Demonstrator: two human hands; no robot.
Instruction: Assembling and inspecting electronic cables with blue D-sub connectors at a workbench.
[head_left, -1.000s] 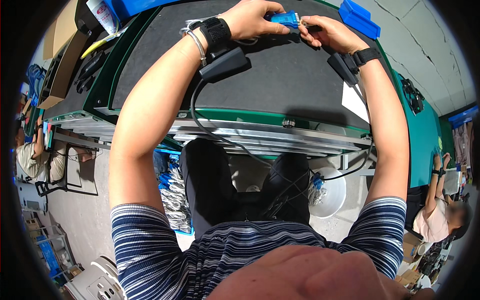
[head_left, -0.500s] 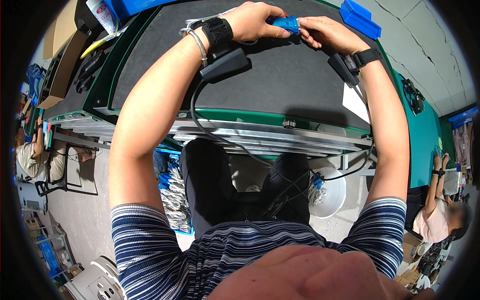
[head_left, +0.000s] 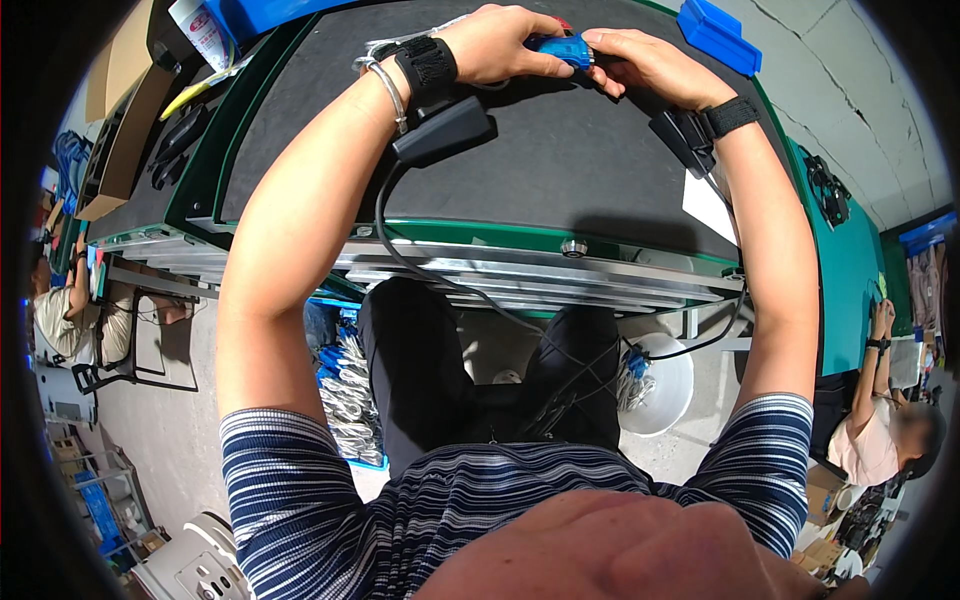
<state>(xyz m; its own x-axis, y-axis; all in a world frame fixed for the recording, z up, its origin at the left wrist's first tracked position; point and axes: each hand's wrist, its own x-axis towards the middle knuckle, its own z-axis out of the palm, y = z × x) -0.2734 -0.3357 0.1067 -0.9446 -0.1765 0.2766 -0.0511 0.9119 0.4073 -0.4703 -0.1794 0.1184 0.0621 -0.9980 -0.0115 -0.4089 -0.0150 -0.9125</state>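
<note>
Over the far part of the black-topped table [head_left: 560, 165], my left hand [head_left: 492, 45] grips a translucent blue cable connector [head_left: 564, 50] between thumb and fingers. My right hand [head_left: 660, 68] pinches its right end, the thumb lying along the top edge. The fingers partly cover the connector's ends. Something small and red [head_left: 563, 23] shows just behind it. Beside my left wrist lies a pale, shiny coil [head_left: 390, 46], mostly hidden by the hand.
Blue bins [head_left: 720, 38] stand at the far right. Bundled cables fill a crate [head_left: 350, 400] below left, and more lie in a white bucket [head_left: 665, 395]. A white bottle [head_left: 205, 35] and a cardboard box [head_left: 120, 110] are left. Other people [head_left: 875, 435] sit at both sides.
My right hand has shifted slightly left, and its fingers now cover the connector's metal end, which showed before. My left hand and the connector have moved a little left.
</note>
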